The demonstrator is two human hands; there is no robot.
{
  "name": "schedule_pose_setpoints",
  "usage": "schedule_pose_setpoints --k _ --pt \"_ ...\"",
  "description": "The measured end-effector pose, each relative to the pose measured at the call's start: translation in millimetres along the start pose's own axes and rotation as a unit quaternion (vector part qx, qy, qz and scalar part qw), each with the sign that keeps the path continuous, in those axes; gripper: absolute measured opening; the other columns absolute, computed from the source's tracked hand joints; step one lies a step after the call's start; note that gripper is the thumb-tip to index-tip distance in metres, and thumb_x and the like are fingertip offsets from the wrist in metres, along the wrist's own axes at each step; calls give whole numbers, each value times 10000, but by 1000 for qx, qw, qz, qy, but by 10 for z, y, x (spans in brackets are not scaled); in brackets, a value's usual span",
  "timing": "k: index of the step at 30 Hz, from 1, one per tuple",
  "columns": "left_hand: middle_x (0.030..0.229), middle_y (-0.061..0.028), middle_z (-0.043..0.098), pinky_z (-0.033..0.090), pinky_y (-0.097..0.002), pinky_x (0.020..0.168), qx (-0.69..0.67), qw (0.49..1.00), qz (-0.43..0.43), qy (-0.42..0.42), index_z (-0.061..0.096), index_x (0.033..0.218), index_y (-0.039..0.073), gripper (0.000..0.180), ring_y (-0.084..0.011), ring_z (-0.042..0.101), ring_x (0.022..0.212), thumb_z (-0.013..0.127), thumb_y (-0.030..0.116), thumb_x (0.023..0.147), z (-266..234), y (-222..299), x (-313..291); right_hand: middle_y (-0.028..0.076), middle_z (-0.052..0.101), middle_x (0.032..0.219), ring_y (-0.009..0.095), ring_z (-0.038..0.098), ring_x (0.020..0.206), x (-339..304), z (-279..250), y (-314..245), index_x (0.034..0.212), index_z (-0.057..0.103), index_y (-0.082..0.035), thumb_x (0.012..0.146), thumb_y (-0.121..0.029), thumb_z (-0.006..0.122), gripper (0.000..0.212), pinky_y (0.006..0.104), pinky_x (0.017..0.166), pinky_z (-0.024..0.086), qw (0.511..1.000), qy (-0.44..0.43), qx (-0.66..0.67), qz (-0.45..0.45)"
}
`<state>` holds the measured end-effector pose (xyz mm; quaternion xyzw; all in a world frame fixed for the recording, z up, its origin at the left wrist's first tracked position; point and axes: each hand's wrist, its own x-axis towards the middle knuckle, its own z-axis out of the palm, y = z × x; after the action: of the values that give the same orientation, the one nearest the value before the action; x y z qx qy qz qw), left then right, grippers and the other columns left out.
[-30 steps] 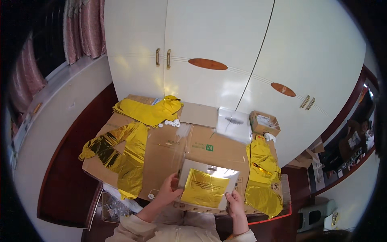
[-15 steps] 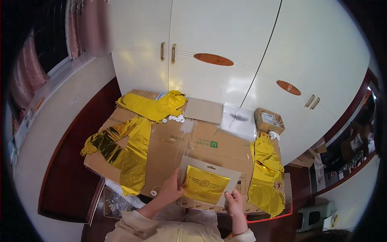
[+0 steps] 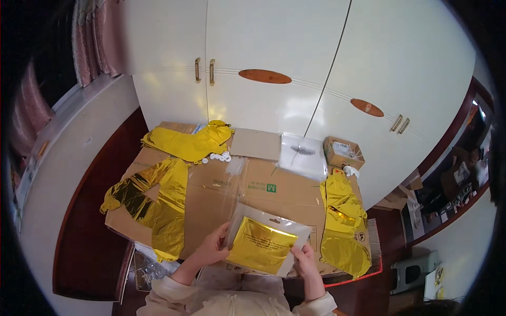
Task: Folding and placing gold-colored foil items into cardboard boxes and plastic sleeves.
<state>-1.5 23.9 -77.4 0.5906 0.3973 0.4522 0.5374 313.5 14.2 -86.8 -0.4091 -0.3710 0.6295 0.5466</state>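
Note:
Between my hands is a clear plastic packet [image 3: 262, 246] with a hang hole at its top, a folded gold foil sheet with dark print inside. My left hand [image 3: 215, 246] grips its left edge, and my right hand [image 3: 304, 259] pinches the lower right edge, thumb on top. It is held tilted above the flattened cardboard [image 3: 211, 197]. Gold foil balloons lie flat around it: one [image 3: 171, 205] at the left, a long one [image 3: 184, 142] at the far left, another [image 3: 345, 226] at the right. Small white rolls [image 3: 220, 156] sit beside the far one.
At the back are a stack of grey card sheets [image 3: 256, 144], a pile of clear plastic bags [image 3: 304, 156] and a small open cardboard box [image 3: 342, 152]. White cabinet doors [image 3: 263, 37] rise behind. A grey plastic stool [image 3: 415, 271] stands on the floor at right.
The packet has tilted and shifted slightly left, with both hands still on it. The whole view has shifted a little, so the surroundings appear further left.

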Motion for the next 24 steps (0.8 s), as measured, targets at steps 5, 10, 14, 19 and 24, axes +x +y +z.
schedule_pose_setpoints --k 5,10,14,19,24 --pt "910 -102 633 482 -273 691 196 978 -66 -16 225 1499 -13 845 -137 617 770 615 57 753 55 269 -95 47 667 1123 156 611 1029 111 87 -123 1146 627 -39 925 -108 641 232 328 918 460 999 32 -6 -34" --pt "868 -144 608 482 -314 648 155 988 -24 -10 241 1495 -2 840 -203 606 692 637 95 760 31 -17 -136 46 674 1088 151 618 998 137 179 -52 1126 635 -43 930 -104 635 205 324 896 464 996 62 33 -55" --pt "867 -156 612 491 -344 652 211 976 -44 1 263 1472 -12 811 -226 624 708 658 138 780 30 33 -87 51 679 1056 154 614 982 112 216 -78 1109 636 -38 917 -140 660 219 334 875 474 993 75 -4 -88" --pt "1110 -184 611 504 -386 804 329 944 2 13 292 1455 12 785 -257 638 956 692 154 795 41 246 -40 68 691 958 189 604 920 121 109 -393 991 673 -35 827 -229 752 267 342 845 464 920 -50 -220 -320" --pt "1277 -150 566 433 -364 1012 113 989 85 -34 350 1435 36 733 -247 546 1202 715 117 804 59 78 41 88 699 980 229 599 906 225 86 -266 980 689 -4 710 -404 821 500 345 841 463 922 -68 -278 -260"
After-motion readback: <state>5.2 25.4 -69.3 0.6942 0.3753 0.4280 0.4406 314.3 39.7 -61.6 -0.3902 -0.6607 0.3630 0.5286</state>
